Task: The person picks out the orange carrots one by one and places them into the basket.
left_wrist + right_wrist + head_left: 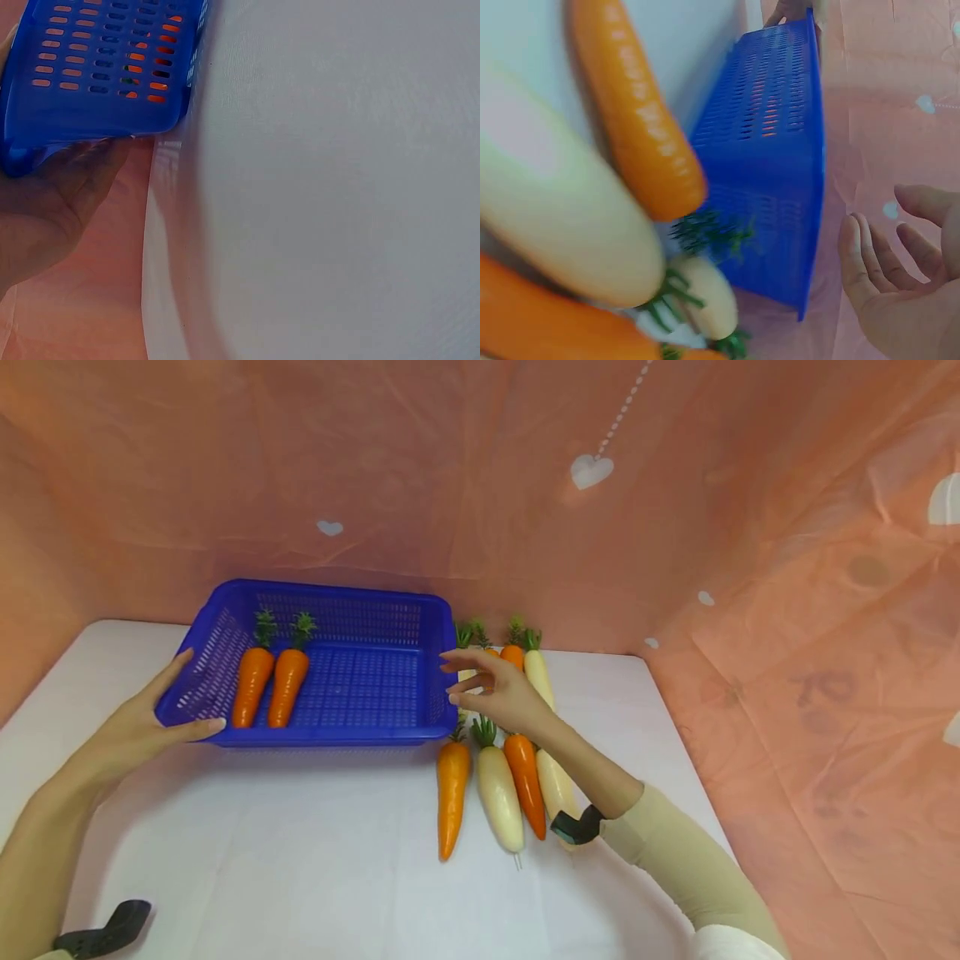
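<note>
My left hand [131,727] grips the left end of a blue plastic basket [367,693], its thumb along the front rim. Two orange carrots [252,685] with green tops lie side by side at the basket's left end. In the left wrist view, the left palm [52,217] is beside the basket's end rim. Close to the right end of the basket hovers my right hand [506,689], fingers loosely bent. The right wrist view shows a gap between that hand [900,285] and the basket wall [757,180], with nothing held.
Right of the basket lie an orange carrot [452,797], a white radish [500,797], a second carrot [527,785] and a radish partly behind the forearm. More carrots and radishes [537,672] lie farther back. Orange cloth [450,485] hangs behind the white table [315,860].
</note>
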The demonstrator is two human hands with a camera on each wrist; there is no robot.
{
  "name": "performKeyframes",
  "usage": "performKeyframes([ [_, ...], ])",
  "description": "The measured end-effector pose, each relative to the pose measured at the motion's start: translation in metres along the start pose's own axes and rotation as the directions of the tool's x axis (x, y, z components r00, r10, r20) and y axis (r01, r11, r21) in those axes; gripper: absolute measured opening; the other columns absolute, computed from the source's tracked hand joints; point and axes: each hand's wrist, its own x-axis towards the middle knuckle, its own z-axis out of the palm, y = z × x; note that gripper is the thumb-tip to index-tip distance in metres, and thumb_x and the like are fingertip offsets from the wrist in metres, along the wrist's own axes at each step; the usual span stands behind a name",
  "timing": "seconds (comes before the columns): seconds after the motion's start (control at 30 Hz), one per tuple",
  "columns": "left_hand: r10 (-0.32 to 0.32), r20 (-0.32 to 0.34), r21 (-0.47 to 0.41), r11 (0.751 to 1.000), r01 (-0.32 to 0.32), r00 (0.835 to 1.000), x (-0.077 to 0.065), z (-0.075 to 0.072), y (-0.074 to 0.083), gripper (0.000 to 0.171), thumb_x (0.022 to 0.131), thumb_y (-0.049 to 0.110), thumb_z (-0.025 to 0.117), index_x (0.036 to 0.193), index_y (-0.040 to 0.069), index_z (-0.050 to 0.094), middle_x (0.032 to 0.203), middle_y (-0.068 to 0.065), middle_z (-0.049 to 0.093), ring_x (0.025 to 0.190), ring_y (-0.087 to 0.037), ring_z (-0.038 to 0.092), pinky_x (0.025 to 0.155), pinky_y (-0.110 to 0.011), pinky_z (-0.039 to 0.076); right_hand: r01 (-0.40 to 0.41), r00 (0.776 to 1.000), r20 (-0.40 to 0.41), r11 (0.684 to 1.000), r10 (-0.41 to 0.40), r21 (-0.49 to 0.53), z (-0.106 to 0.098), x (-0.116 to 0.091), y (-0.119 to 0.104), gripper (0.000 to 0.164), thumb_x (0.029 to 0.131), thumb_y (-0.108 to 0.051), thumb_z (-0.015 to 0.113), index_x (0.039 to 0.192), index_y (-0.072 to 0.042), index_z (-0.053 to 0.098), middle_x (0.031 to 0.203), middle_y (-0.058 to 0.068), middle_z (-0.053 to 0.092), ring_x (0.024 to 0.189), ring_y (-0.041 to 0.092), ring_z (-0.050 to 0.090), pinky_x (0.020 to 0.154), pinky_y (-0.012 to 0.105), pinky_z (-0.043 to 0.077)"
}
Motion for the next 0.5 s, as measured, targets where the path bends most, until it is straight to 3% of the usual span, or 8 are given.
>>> performKeyframes([
  [0.23, -0.011, 0.014, -0.006, 1.0, 0.011, 1.0, 0.001, 0.006, -0.002, 0.101, 0.096, 0.03, 0.066, 0.156, 0.032, -0.016, 0.162, -0.02, -0.017, 0.142, -0.056, -0.014, 0.105, -0.079, -0.004, -0.043, 0.995, -0.091, 0.998, 0.047, 0.041, -0.012, -0.045, 0.024, 0.048, 0.092, -0.002, 0.068, 0.138, -0.005, 0.055, 0.132, 0.016, 0.06, 0.105, 0.027, 0.067, 0.084, 0.033, 0.059],
  [0.5, -0.013, -0.007, 0.02, 1.0, 0.013, 1.0, -0.002, 0.0, 0.001, 0.102, 0.095, 0.032, 0.066, 0.156, 0.033, -0.016, 0.162, -0.022, -0.016, 0.141, -0.058, -0.014, 0.104, -0.08, -0.004, -0.101, 0.984, -0.138, 0.991, 0.112, 0.086, -0.013, -0.08, 0.046, 0.046, 0.094, 0.0, 0.065, 0.138, -0.004, 0.054, 0.137, 0.025, 0.053, 0.116, 0.04, 0.061, 0.088, 0.029, 0.057],
])
